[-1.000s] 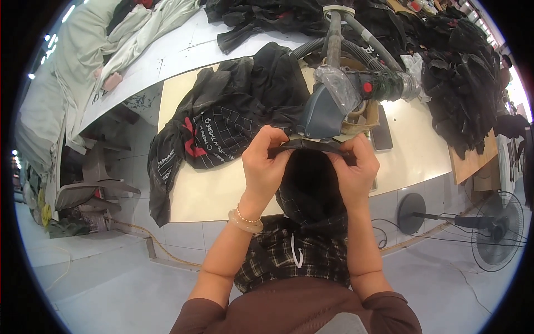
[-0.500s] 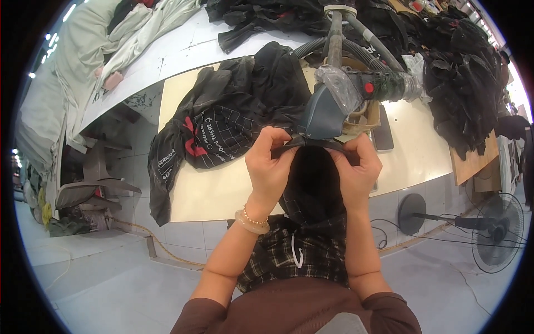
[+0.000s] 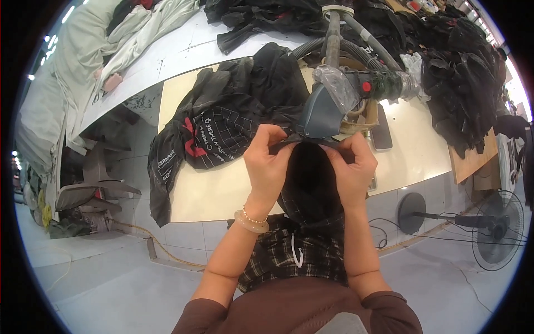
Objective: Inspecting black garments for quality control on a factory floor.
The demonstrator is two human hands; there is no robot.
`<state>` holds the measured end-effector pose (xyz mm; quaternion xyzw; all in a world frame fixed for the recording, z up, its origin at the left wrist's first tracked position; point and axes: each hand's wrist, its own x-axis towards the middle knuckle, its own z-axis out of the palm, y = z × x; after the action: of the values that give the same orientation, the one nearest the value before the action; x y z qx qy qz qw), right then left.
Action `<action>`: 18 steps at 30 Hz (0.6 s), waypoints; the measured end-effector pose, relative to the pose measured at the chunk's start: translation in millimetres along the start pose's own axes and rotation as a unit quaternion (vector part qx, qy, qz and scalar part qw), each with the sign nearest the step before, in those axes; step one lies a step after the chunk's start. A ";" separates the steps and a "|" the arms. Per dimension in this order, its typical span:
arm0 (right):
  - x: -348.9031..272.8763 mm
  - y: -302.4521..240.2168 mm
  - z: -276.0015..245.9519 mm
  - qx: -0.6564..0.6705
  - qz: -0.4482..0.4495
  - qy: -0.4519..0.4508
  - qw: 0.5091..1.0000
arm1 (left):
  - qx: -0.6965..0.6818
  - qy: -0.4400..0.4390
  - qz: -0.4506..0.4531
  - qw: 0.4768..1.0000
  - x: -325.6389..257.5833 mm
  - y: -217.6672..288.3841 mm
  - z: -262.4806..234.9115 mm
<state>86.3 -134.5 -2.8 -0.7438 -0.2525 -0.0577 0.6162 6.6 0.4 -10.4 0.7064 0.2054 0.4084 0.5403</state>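
Between my hands a black garment [image 3: 312,178] hangs down over the table's front edge toward my lap. My left hand [image 3: 266,161] pinches its upper edge on the left, thumb and fingers closed. My right hand [image 3: 354,167] grips the same edge on the right, so it is stretched between them. Right behind that edge stands the blue-grey head of a machine [image 3: 321,116], its lower end at the cloth. Whether the cloth lies inside the machine is hidden. Left of it, a dark garment with white print and a red patch [image 3: 222,131] lies crumpled on the table.
The cream table [image 3: 206,195] bears a phone-like flat object [image 3: 381,136] on the right. Grey hoses [image 3: 364,53] rise behind the machine. Dark cloth is heaped at right [image 3: 459,94], pale cloth [image 3: 61,89] at left. A chair [image 3: 92,192] and a standing fan [image 3: 497,231] flank the table.
Both hands have shifted very slightly left with the garment's edge. My grip on it and the machine look unchanged.
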 end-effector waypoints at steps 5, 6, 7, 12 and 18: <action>-3.5 6.5 -9.1 -0.019 -0.052 -0.019 0.998 | 0.058 0.001 0.104 0.993 -10.3 -6.0 -0.2; -6.6 7.3 -15.5 -0.030 -0.048 -0.025 0.998 | 0.062 0.003 0.151 0.987 -14.2 -7.5 -3.0; -9.9 7.9 -22.6 -0.035 -0.051 -0.031 0.998 | 0.059 0.004 0.203 0.977 -17.4 -9.3 -6.0; -27.8 10.5 -54.3 -0.084 -0.096 -0.029 0.991 | 0.100 -0.019 0.236 0.966 -29.3 -17.7 -25.4; -8.2 43.8 -85.2 -0.038 0.064 0.044 0.996 | 0.232 0.022 0.066 0.970 -23.8 -36.6 -54.8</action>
<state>118.0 -222.6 -25.0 -0.7781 -0.1747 -0.0600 0.6004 -45.5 27.7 -48.4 0.8155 0.2589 0.3997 0.3288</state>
